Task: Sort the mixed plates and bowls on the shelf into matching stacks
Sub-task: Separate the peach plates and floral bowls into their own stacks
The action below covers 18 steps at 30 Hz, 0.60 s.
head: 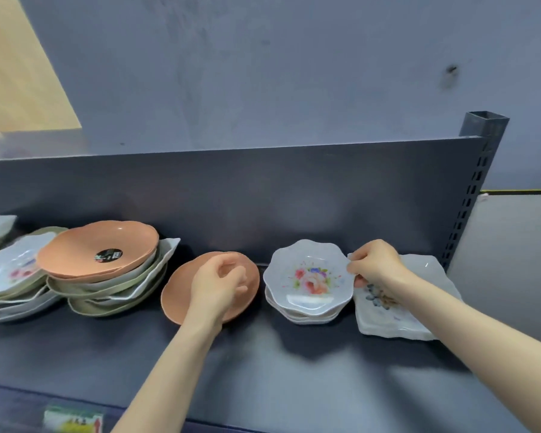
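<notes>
A: Where was the floral bowl [310,278]?

B: It sat on top of a small stack of matching bowls on the shelf [263,370], right of centre. The right hand [377,265] was at the bowl's three o'clock edge. Its fingers [355,267] were curled and pinching the scalloped rim there.

A: And the left hand [219,284]?

B: It was at the bowl's nine o'clock, over the peach plate [177,300]. Its fingers [238,275] were loosely curled above the plate's middle. I could not tell whether they touched or held it. The plate reached back to the shelf's rear panel at its twelve o'clock.

A: What lay around them?

B: At three o'clock from the floral bowl, just beside it and under the right wrist, lay a stack of square plates [419,321] with a dark flower print. At nine o'clock from the peach plate stood a mixed pile [107,295] of green and white dishes. A peach bowl [97,248] with a black sticker sat on top of it. Further toward nine o'clock, another floral dish [10,270] lay tilted on a second pile.
</notes>
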Tool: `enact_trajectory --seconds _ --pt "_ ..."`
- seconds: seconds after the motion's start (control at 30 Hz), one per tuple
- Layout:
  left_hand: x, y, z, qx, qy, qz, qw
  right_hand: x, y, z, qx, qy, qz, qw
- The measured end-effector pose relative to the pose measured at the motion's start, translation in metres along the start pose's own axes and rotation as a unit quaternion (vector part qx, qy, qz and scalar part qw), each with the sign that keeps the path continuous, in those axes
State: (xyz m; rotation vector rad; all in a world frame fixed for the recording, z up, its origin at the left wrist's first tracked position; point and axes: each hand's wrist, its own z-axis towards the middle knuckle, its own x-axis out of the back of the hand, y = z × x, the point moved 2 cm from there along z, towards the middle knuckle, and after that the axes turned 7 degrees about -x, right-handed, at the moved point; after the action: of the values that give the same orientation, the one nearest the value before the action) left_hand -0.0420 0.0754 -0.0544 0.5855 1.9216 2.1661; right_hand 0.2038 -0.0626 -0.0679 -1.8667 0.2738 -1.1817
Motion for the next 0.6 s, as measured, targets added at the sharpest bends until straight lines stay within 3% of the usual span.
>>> enact_trajectory --seconds 0.13,0.3,0.6 --pt "0.027 -0.005 -0.004 -0.025 0.017 0.036 0.999 -0.01 0.0 0.005 0.056 0.041 -0.123 0.99" --pt "0.049 -0.013 -0.004 -0.031 0.02 0.042 0.998 -0.025 -0.007 0.007 0.107 0.091 -0.315 0.939" --pt "0.066 -0.022 0.004 -0.036 0.0 0.052 0.998 -0.027 -0.028 0.03 0.093 0.057 -0.348 0.931"
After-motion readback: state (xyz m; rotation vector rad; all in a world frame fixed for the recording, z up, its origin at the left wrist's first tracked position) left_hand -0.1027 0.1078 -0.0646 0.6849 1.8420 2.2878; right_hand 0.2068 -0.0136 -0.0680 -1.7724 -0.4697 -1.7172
